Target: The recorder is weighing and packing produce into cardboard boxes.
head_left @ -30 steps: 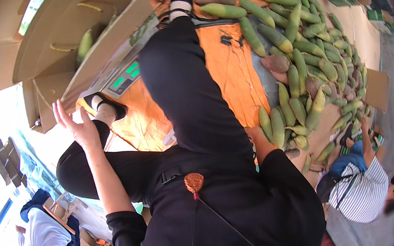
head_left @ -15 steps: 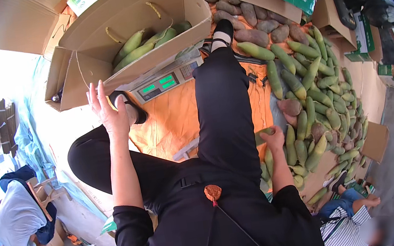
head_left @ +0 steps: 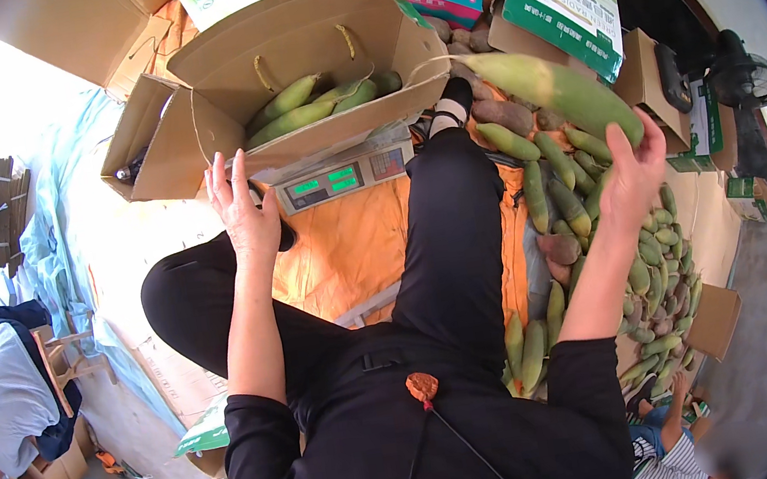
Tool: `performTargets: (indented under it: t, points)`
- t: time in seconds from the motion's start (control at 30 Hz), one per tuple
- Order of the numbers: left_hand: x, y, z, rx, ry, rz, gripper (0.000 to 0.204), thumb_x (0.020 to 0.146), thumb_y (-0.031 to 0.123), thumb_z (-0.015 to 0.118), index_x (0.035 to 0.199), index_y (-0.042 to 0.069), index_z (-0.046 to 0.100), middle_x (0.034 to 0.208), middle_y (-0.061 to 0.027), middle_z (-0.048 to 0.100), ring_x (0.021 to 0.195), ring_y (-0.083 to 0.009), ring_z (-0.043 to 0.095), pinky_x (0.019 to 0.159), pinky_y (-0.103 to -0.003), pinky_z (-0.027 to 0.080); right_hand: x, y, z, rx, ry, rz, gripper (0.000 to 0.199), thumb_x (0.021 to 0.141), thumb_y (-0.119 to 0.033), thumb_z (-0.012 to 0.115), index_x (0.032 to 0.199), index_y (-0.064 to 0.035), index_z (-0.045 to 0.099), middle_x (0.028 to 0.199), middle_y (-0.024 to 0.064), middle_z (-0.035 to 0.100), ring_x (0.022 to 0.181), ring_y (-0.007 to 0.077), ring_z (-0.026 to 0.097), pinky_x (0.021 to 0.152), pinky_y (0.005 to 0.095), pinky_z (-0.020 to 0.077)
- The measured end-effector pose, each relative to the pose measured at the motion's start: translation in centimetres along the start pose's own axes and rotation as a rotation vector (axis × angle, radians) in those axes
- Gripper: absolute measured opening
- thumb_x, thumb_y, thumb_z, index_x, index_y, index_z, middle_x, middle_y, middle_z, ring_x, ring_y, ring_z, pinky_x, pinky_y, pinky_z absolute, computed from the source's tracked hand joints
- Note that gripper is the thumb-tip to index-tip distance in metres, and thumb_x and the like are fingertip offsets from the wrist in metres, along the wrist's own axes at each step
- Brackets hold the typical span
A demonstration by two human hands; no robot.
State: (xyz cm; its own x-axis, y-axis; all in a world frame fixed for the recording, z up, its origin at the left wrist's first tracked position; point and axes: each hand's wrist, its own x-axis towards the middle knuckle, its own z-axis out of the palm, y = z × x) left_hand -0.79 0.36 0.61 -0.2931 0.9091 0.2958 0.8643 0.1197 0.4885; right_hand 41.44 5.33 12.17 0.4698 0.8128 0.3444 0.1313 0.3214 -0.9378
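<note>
My right hand [head_left: 631, 173] is raised on the right and grips the thick end of a large green radish [head_left: 546, 87]. The radish's thin root tail points left toward the open cardboard box [head_left: 305, 27]. Inside that box lie several green radishes [head_left: 293, 120], between two yellow cord handles. Under the box stands a digital scale [head_left: 327, 185] with lit green displays. My left hand [head_left: 248, 214], fingers apart and holding nothing, is at the box's front left edge; whether it touches the cardboard I cannot tell.
A large pile of green radishes [head_left: 651, 270] spreads along my right. Reddish-brown tubers [head_left: 501, 113] lie beyond my foot. Printed cartons [head_left: 568, 17] stand at the back right, near a black fan [head_left: 740, 72]. Another person in a striped top [head_left: 676, 471] is at the lower right.
My right hand has risen from the pile beside my knee, bringing a green radish up toward the box. My left hand stays by the box edge. The view has shifted slightly.
</note>
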Motion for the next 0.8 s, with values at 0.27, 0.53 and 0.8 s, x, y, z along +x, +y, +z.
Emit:
performTargets:
  t: [0.27,0.53,0.8]
  points:
    - [-0.1,0.0,-0.6,0.016,-0.009,-0.001,0.073,0.071,0.001,0.070,0.137,0.013,0.043,0.148,-0.0139,0.027,0.137,-0.0384,0.021,0.112,-0.047,0.022,0.7,1.7,14.5,0.251,-0.328,0.222,0.049,0.071,-0.003,0.079,0.113,0.0006,0.054,0.108,0.0109,0.058,0.098,0.0178,0.058,0.083,0.0285,0.0497]
    - [-0.1,-0.1,-0.2,0.000,-0.019,0.008,0.072,0.071,0.001,0.069,0.136,0.012,0.043,0.146,-0.0147,0.029,0.136,-0.0398,0.023,0.112,-0.047,0.024,0.5,9.8,12.4,-0.060,-0.386,0.269,0.045,0.081,-0.017,0.072,0.120,-0.0016,0.054,0.113,0.0123,0.060,0.100,0.0185,0.059,0.084,0.0305,0.0485]
    - [0.0,0.0,-0.6,0.004,-0.012,0.013,0.071,0.072,0.000,0.068,0.137,0.013,0.042,0.146,-0.0148,0.029,0.136,-0.0401,0.022,0.111,-0.047,0.024,-9.9,20.7,-8.3,-0.384,-0.256,0.760,0.021,0.085,-0.015,0.062,0.105,-0.0068,0.061,0.088,0.0008,0.062,0.073,0.0102,0.059,0.058,0.0244,0.0468]
